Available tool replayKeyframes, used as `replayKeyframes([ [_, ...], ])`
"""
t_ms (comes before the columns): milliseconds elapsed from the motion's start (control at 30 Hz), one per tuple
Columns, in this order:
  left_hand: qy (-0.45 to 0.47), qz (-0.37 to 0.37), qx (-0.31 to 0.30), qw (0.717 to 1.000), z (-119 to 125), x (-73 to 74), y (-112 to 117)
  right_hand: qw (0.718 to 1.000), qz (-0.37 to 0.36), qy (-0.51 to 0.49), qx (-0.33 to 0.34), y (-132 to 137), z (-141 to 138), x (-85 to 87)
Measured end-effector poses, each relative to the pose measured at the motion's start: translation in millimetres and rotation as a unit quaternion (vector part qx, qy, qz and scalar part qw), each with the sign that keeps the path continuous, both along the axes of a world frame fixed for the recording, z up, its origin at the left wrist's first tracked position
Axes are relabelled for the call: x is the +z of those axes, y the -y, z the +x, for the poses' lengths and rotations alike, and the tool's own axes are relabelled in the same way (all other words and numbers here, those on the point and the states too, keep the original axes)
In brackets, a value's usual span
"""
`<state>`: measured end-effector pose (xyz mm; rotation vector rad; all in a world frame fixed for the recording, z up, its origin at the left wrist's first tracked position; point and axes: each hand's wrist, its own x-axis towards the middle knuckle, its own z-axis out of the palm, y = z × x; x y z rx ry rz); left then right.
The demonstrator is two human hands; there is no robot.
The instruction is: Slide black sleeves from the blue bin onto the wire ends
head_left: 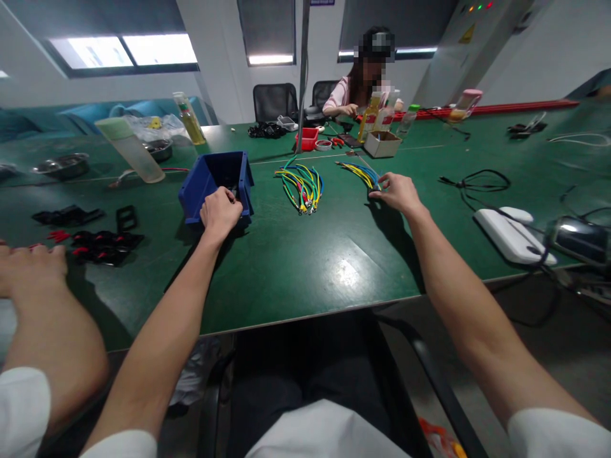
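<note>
My left hand (220, 210) is at the front opening of a blue plastic bin (195, 194), its fingers curled together. Whatever it pinches is hidden; small dark parts show behind the fingers. My right hand (398, 192) is closed at the near end of a bunch of yellow and blue wires (359, 172) lying on the table, with something dark under the fingertips. Between my hands lies a second bunch of green, yellow, blue and red wires (301, 184), its metal-tipped ends toward me. Neither hand touches that bunch.
A co-worker's arm (52, 318) rests at the left by black and red parts (102, 247). Across the green table (305, 273) sits another person (341, 98). Bottles (191, 121), a red bin (307, 138) and a small carton (382, 145) stand farther back. A white device (508, 235) and cables lie right.
</note>
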<state>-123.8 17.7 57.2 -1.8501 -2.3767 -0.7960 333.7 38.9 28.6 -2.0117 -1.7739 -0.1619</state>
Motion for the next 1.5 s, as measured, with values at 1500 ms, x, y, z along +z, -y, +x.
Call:
replayKeyframes([
  [1500, 0.055, 0.213, -0.211, 0.953, 48.8, -20.3, 33.5, 0.996, -0.071, 0.005, 0.062, -14.0, -152.8, -13.1],
])
